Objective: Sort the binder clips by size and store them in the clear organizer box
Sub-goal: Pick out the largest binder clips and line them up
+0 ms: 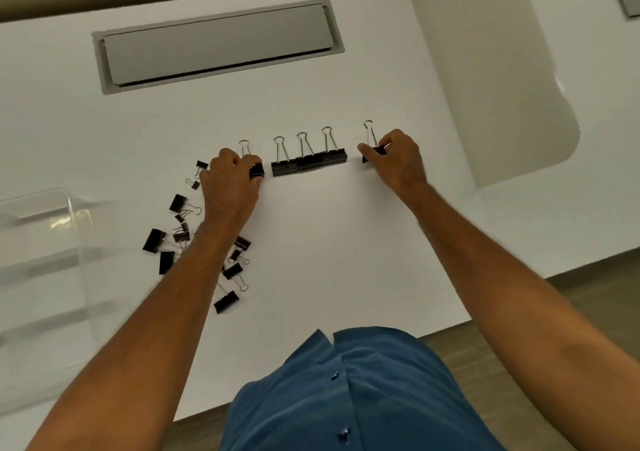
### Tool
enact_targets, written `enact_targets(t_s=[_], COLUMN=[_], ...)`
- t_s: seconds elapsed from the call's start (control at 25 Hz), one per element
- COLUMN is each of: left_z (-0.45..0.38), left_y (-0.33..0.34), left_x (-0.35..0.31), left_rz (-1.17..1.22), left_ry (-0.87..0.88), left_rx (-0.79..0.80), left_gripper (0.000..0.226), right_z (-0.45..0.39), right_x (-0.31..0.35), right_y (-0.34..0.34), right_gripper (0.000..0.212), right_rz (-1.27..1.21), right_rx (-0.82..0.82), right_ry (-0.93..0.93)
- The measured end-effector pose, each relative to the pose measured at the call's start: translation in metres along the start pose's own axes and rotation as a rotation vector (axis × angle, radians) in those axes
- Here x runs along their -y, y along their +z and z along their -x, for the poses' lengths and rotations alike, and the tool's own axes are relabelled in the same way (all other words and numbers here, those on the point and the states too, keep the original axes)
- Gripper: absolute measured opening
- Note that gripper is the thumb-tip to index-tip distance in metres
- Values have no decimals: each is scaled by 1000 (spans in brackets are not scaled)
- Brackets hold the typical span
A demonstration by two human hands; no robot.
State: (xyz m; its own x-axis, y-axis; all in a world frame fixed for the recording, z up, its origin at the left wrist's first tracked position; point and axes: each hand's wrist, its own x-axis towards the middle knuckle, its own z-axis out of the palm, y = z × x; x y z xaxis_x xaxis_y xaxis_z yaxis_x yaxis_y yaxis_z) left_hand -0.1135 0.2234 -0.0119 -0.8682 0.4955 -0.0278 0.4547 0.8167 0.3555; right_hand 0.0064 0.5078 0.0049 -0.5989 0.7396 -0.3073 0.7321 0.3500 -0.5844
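Three large black binder clips [308, 163] stand side by side in a row on the white table [346, 242], wire handles pointing away from me. My left hand [230, 187] grips another large clip [257, 170] at the row's left end. My right hand [394, 161] pinches a large clip [375, 149] a little apart from the row's right end. A loose pile of black clips of mixed sizes [180, 235] lies to the left, partly hidden by my left forearm. The clear organizer box [45, 242] stands at the far left, blurred.
A grey cable hatch [218, 45] is set into the table behind the row. The table's front edge runs diagonally at lower right, with wood floor [588, 294] beyond. A second white table [588, 69] stands to the right.
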Motion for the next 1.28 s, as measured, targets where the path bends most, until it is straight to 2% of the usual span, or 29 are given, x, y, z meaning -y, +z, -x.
enact_targets(t_s=[0.2, 0.36, 0.44, 0.56, 0.72, 0.96, 1.28], left_z=[-10, -11, -10, -10, -13, -15, -22], left_y=[7, 12, 12, 14, 12, 18, 30], left_x=[-2, -8, -9, -13, -17, -20, -46], left_rz=[13, 89, 92, 129, 188, 184, 214], left_ry=[58, 26, 19, 28, -24, -39, -49], left_rx=[74, 75, 84, 104, 111, 95, 99], left_gripper=[32, 46, 54, 52, 39, 32, 29], right_z=[-9, -6, -2, -8, -24, -27, -35], right_x=[-4, -14, -21, -35, -28, -19, -25], right_y=[18, 10, 10, 14, 16, 14, 2], right_gripper=[44, 32, 34, 39, 33, 42, 30], right_rz=[136, 104, 98, 191, 195, 249, 270], right_rx=[-18, -74, -15, 111, 153, 246, 170], right_ry=[-111, -337, -498, -630, -604, -640, -586])
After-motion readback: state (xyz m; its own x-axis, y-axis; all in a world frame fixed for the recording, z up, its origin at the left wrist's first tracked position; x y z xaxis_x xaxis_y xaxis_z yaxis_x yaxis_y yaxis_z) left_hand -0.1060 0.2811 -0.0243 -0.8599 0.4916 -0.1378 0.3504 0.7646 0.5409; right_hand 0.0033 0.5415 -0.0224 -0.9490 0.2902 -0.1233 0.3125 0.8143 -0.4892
